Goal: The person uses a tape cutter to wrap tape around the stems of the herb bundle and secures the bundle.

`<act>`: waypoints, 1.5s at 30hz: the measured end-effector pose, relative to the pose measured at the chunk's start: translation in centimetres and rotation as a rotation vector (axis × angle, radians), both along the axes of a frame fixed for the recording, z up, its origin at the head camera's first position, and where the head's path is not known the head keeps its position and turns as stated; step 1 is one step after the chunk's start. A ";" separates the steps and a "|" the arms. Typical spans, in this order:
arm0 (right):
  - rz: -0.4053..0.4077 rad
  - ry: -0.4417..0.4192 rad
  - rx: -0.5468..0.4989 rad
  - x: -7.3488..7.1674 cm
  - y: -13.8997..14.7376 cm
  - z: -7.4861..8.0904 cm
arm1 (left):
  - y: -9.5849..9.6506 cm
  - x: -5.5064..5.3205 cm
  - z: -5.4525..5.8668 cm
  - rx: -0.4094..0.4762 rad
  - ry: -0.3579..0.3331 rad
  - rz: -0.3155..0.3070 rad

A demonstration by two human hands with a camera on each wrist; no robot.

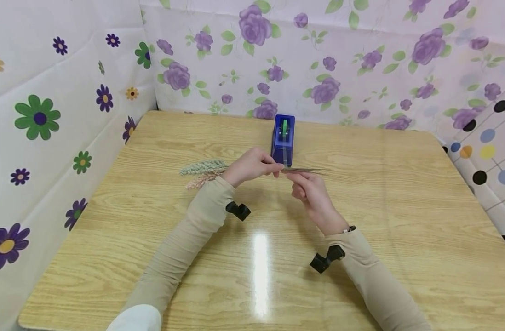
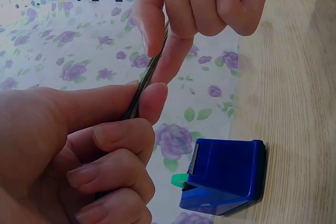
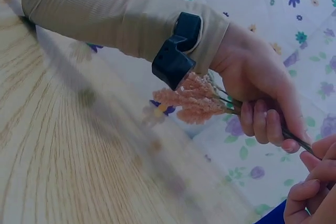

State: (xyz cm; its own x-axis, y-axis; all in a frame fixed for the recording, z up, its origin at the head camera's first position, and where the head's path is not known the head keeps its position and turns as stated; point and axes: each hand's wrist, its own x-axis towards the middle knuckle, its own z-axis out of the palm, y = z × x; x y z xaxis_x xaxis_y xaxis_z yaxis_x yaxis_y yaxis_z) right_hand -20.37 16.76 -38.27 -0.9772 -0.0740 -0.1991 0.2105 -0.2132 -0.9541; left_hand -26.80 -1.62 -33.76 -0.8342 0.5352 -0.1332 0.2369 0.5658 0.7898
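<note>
A small bunch of artificial flowers lies across both hands, with pale green sprigs (image 1: 203, 167) and pink sprigs (image 3: 190, 99) at its left end. My left hand (image 1: 252, 165) grips the thin dark stems (image 2: 137, 94) below the flower heads, its thumb and index finger closed on them. Further along, my right hand (image 1: 312, 191) pinches the same stems between thumb and index finger, its other fingers curled in. The stem ends stick out to the right past the right fingertips. Just beyond the hands stands a blue tape dispenser (image 1: 283, 140) with a green core; a pale strip shows along its front.
The wooden table (image 1: 401, 193) stretches out on both sides of the hands. Floral cloth (image 1: 219, 50) hangs along its back edge, with patterned sheets at the left and right. Each sleeve carries a black wrist mount (image 1: 238, 210).
</note>
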 end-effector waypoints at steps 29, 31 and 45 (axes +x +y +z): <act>0.460 0.115 0.079 -4.6 7.3 -1.3 | -0.5 -0.5 0.0 -0.081 0.079 0.008; 0.486 0.117 0.341 -5.3 7.7 -0.3 | -0.5 -0.6 0.0 -0.096 0.078 0.029; 0.513 0.265 0.955 -5.0 5.0 4.4 | 0.3 -0.2 -0.3 -0.105 0.105 0.046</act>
State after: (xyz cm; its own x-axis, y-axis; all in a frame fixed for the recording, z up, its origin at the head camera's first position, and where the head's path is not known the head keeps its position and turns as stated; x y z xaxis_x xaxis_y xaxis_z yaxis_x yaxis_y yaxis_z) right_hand -25.41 21.78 -33.86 -0.8949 -0.4088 -0.1791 -0.1717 0.6857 -0.7074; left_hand -27.01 -1.35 -34.04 -0.8696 0.4840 -0.0976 0.2869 0.6562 0.6980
